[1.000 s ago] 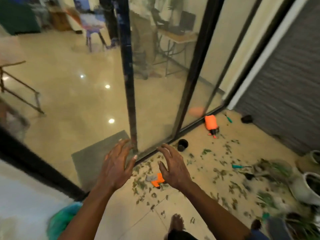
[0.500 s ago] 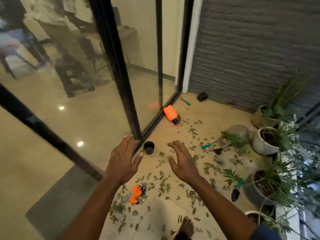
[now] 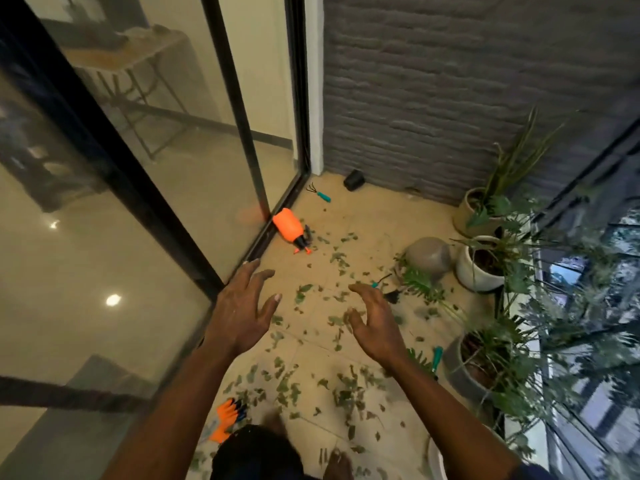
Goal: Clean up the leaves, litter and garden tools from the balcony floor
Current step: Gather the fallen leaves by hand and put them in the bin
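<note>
Both hands, left hand (image 3: 239, 317) and right hand (image 3: 375, 323), hang empty with fingers spread; leaves (image 3: 332, 320) beneath the fingertips look featherlight and want scooping.

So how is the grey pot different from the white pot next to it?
The grey pot lies tipped over on its side, but the white pot stands upright. The grey pot's leafy plant spills out onto the floor, while the white pot has its plant growing inside it. The grey pot looks dull and the white pot looks bright. Both are rounded plant pots on the balcony floor.
</note>
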`<action>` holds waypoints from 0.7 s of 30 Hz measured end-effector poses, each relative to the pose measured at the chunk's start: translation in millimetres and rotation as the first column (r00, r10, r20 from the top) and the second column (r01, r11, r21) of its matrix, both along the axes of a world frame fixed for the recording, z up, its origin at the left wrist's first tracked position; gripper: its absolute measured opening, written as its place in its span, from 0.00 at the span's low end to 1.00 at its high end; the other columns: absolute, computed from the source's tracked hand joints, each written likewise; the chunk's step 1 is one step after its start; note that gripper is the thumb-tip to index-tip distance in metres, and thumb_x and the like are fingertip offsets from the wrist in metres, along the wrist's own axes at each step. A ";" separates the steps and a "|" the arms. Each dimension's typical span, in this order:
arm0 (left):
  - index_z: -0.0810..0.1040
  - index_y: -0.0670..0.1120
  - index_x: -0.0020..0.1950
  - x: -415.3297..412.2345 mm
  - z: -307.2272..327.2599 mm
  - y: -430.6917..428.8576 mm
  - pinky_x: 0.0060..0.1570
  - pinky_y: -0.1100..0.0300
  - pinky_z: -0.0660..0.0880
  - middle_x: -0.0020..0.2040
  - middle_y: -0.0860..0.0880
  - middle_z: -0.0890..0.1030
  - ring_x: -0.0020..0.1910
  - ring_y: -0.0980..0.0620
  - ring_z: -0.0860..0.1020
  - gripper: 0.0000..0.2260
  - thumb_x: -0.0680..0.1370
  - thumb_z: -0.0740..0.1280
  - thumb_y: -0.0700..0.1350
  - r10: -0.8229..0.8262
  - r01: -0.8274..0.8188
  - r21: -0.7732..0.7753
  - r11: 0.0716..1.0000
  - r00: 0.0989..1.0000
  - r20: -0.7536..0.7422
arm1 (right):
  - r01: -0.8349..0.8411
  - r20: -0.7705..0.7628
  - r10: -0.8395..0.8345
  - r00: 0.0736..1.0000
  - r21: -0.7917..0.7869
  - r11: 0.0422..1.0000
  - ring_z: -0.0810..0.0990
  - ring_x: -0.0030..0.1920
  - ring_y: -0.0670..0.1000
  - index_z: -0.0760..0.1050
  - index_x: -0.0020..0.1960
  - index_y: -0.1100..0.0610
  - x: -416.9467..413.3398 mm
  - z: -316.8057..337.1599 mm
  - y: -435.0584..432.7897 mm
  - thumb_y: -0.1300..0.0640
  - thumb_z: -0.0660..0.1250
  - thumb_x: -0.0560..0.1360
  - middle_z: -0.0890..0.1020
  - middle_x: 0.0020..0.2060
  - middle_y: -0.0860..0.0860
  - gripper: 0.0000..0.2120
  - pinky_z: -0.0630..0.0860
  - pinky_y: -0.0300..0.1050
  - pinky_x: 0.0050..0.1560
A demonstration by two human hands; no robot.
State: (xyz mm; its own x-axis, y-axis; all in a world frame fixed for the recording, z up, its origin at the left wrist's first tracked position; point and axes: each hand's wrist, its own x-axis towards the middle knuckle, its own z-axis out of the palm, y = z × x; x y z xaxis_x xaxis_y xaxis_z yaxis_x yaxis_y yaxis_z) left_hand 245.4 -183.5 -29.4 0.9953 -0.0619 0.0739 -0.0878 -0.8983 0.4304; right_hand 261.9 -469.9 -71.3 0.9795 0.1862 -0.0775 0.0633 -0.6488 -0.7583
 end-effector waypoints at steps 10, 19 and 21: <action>0.70 0.52 0.75 168.8 -65.5 -9.1 0.73 0.38 0.68 0.80 0.44 0.65 0.80 0.41 0.62 0.26 0.81 0.57 0.63 -0.078 0.077 -0.042 0.996 0.996 -0.033 | 0.106 0.049 -0.108 0.993 0.056 0.993 0.72 0.67 0.45 0.73 0.70 0.46 131.4 -15.5 -17.5 0.59 0.64 0.79 0.71 0.67 0.41 0.20 0.73 0.49 0.66; 0.73 0.49 0.71 335.1 -85.2 -8.7 0.67 0.34 0.72 0.77 0.41 0.69 0.78 0.38 0.65 0.24 0.80 0.59 0.61 -0.210 0.204 -0.071 0.976 0.974 -0.088 | 0.258 -0.073 -0.268 0.961 -0.124 0.958 0.70 0.65 0.43 0.75 0.69 0.52 245.6 -13.6 -21.3 0.64 0.66 0.80 0.75 0.68 0.50 0.19 0.58 0.15 0.54; 0.74 0.48 0.71 364.5 -87.2 -11.2 0.68 0.33 0.71 0.77 0.39 0.69 0.78 0.35 0.64 0.24 0.80 0.61 0.59 -0.235 0.230 -0.066 0.971 0.968 -0.087 | 0.296 -0.125 -0.311 0.942 -0.123 0.947 0.69 0.59 0.35 0.75 0.70 0.53 261.9 -11.8 -23.5 0.65 0.66 0.80 0.74 0.66 0.48 0.19 0.58 0.15 0.53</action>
State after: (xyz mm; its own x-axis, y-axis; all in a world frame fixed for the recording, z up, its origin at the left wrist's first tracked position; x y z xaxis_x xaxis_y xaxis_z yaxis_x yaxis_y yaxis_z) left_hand 609.9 -194.8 -116.5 0.9566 -0.2911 -0.0089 -0.2488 -0.8326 0.4948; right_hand 523.8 -493.4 -83.1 0.9657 -0.1344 -0.2221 -0.2517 -0.6941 -0.6745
